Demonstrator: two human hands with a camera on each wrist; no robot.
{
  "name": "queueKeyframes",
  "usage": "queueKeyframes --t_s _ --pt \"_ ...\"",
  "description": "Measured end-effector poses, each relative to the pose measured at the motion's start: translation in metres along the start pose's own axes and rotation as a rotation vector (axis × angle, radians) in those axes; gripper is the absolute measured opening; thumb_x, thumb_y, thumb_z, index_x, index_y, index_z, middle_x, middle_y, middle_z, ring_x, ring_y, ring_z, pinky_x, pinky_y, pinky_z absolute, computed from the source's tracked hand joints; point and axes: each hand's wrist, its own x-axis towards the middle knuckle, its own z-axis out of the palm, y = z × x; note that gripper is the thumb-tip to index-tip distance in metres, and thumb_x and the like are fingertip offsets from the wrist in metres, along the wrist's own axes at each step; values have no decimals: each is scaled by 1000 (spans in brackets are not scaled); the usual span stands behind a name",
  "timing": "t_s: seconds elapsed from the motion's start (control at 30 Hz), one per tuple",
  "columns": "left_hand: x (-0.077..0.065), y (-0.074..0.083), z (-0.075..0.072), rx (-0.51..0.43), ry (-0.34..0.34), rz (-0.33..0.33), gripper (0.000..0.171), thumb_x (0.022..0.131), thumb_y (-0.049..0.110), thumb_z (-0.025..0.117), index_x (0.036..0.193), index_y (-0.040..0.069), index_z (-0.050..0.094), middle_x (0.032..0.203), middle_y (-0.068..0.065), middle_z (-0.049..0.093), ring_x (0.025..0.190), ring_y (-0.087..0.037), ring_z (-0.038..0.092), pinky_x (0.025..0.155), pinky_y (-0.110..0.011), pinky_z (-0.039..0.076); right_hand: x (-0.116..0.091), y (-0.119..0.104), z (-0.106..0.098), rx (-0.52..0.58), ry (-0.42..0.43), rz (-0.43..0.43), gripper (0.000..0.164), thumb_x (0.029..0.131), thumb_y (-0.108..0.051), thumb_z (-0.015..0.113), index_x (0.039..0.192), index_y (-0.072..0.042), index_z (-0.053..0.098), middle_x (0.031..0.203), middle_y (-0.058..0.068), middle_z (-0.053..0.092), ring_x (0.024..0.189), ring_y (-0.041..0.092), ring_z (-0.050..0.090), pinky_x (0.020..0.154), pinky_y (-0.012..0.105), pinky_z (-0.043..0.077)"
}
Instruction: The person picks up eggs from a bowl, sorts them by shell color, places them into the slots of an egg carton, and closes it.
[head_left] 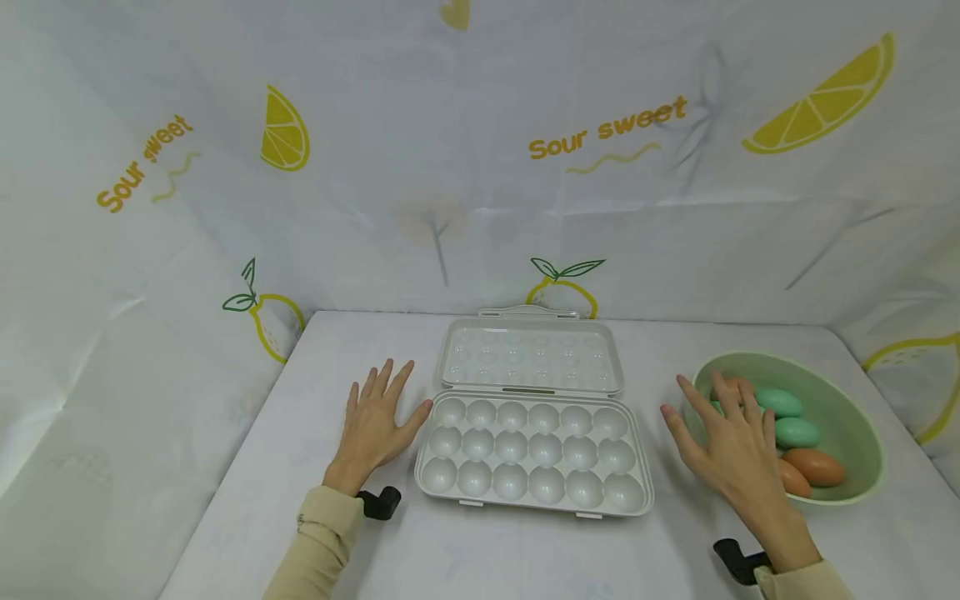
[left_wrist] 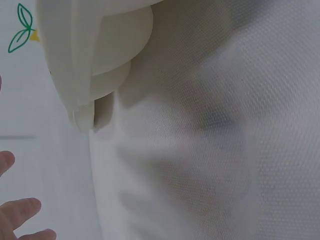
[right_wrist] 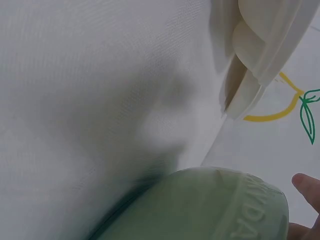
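Observation:
A white egg carton (head_left: 527,451) lies open on the table, its round cups bare and its clear lid (head_left: 531,357) folded back toward the wall. My left hand (head_left: 372,425), fingers spread, is just left of the carton with the thumb near its edge; it holds nothing. On the right stands a green bowl (head_left: 857,433) with several eggs, some orange-brown (head_left: 814,467) and some mint green (head_left: 797,432). Over the bowl's left rim my right hand (head_left: 731,446) hovers with spread fingers, hiding part of the eggs. The right wrist view shows the bowl's outer side (right_wrist: 200,205) close by.
A white cloth covers the table (head_left: 525,558). Behind it hangs a white backdrop (head_left: 480,225) printed with lemons and lettering. The carton's two front latches stick out toward me. A black wrist-camera mount (head_left: 381,503) shows at the left wrist, another (head_left: 737,560) at the right.

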Motion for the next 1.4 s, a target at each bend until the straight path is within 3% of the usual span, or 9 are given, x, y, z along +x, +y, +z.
queueKeyframes --t_s 0.3,0.67,0.9,1.07,1.13,1.23,1.27,1.3,1.4 --pt "-1 -1 1 -50 -7 28 79 94 57 62 160 21 36 165 -23 34 153 -49 31 129 -64 20 -3 3 0 15 23 -1 57 102 -47 56 147 -11 55 156 35 36 149 63 19 109 92 9" --pt "-5 -8 12 -131 -84 90 81 96 52 62 163 20 29 164 -23 35 153 -46 33 129 -60 26 -5 6 -1 41 69 -18 56 100 -43 60 146 -11 56 151 38 42 145 66 23 109 91 13" --pt "-15 -16 28 -181 -132 116 76 98 49 60 163 23 30 164 -22 35 151 -46 36 126 -62 31 -3 10 -1 74 169 -108 53 98 -37 65 141 -7 61 140 32 53 139 58 36 112 80 26" --pt "-21 -19 33 -199 -180 109 71 100 51 57 162 29 30 167 -17 31 150 -50 36 120 -69 35 -2 14 -3 108 183 -134 50 97 -33 65 137 -3 63 138 33 55 138 55 40 127 66 21" --pt "-23 -20 34 -210 -199 115 70 100 52 56 162 32 31 168 -16 31 149 -51 35 119 -72 35 -3 16 -5 134 157 -108 51 99 -32 63 140 -3 61 142 35 52 140 55 37 128 66 19" --pt "-25 -21 36 -234 -222 125 68 101 51 56 161 33 31 168 -16 30 151 -50 33 119 -72 33 -1 19 -8 230 165 -107 49 94 -23 69 137 0 62 143 39 51 138 60 38 120 74 25" --pt "-26 -22 38 -246 -224 130 67 101 49 56 161 33 31 168 -16 31 152 -49 32 120 -72 32 0 21 -10 262 161 -105 49 93 -20 71 137 0 62 143 39 51 138 60 40 122 64 33" --pt "-27 -24 40 -254 -218 139 66 102 48 55 161 32 32 167 -16 32 153 -47 32 122 -70 31 0 23 -13 300 140 -95 50 94 -19 71 139 -2 61 147 36 49 144 49 41 120 54 42" --pt "-30 -27 46 -269 -159 180 63 103 40 57 161 25 35 164 -18 38 154 -43 33 126 -64 29 0 30 -23 424 103 -73 50 92 -12 74 140 -3 61 153 4 54 146 9 44 108 13 47"
